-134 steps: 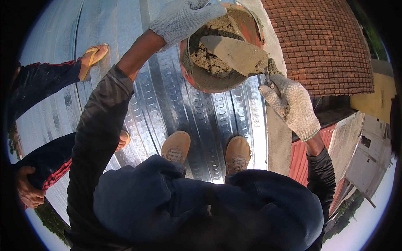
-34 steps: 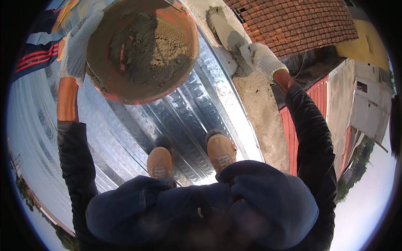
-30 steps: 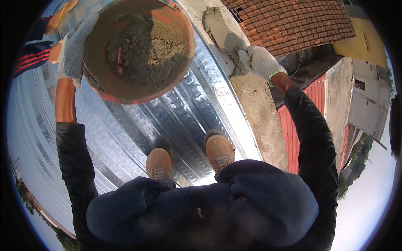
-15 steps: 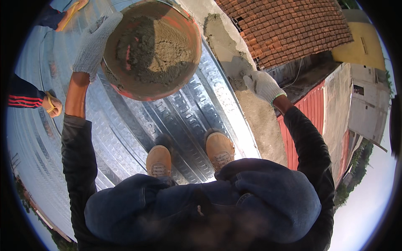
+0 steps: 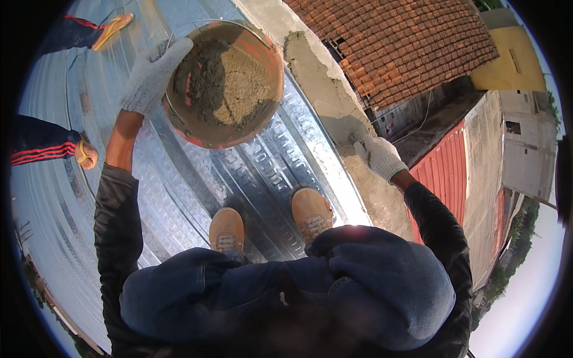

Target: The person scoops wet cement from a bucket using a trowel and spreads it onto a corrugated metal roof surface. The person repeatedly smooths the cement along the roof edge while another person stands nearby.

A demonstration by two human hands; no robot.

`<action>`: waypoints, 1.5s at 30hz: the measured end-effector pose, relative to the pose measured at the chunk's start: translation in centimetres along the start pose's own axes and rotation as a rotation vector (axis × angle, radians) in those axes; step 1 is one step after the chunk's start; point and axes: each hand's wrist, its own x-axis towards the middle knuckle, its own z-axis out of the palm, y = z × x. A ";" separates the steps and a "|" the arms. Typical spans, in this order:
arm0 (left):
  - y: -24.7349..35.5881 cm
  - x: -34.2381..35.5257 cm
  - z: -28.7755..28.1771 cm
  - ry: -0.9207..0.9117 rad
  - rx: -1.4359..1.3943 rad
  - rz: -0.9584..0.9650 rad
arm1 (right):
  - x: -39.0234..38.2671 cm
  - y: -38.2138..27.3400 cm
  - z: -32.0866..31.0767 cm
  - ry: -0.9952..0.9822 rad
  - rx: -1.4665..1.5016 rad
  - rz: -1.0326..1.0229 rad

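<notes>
A round, reddish bucket (image 5: 262, 122) of wet grey mortar (image 5: 242, 80) is in front of me above the metal sheeting, its wire handle (image 5: 206, 21) lying over the far side. My left hand (image 5: 156, 74), in a white knitted glove, grips the bucket's left rim. To the right runs a wall top (image 5: 382, 206) with a band of fresh mortar (image 5: 313, 71) along it. My right hand (image 5: 382, 158), gloved too, is closed low over that mortar, on what looks like a mortar-smeared trowel (image 5: 353, 130), mostly hidden by hand and mortar.
Ribbed shiny metal sheeting (image 5: 173, 191) lies under my tan shoes (image 5: 227, 230). At the left are another person's feet in yellow sandals (image 5: 113, 30). Beyond the wall, lower down, are a tiled roof (image 5: 406, 45) and red corrugated sheeting (image 5: 441, 173).
My right hand has drawn back toward me along the wall top. The bucket and my left hand have shifted slightly right and nearer, and the bucket looks smaller.
</notes>
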 end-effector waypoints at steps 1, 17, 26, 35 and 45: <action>0.1 0.0 0.1 0.004 0.009 0.013 | -1.1 0.1 -0.1 0.002 0.001 -0.004; -1.0 2.4 -0.1 0.043 -0.079 0.017 | 11.8 -2.0 -4.1 0.198 -0.194 -0.067; -0.3 1.7 -1.9 0.088 -0.022 -0.090 | 26.8 -3.0 -5.8 0.196 -0.185 -0.193; -7.7 4.8 -6.4 0.124 -0.093 -0.010 | 16.6 1.4 -5.5 -0.010 -0.114 -0.272; -1.8 3.6 -0.9 0.080 -0.021 0.004 | -0.6 3.8 -3.1 -0.202 0.022 -0.072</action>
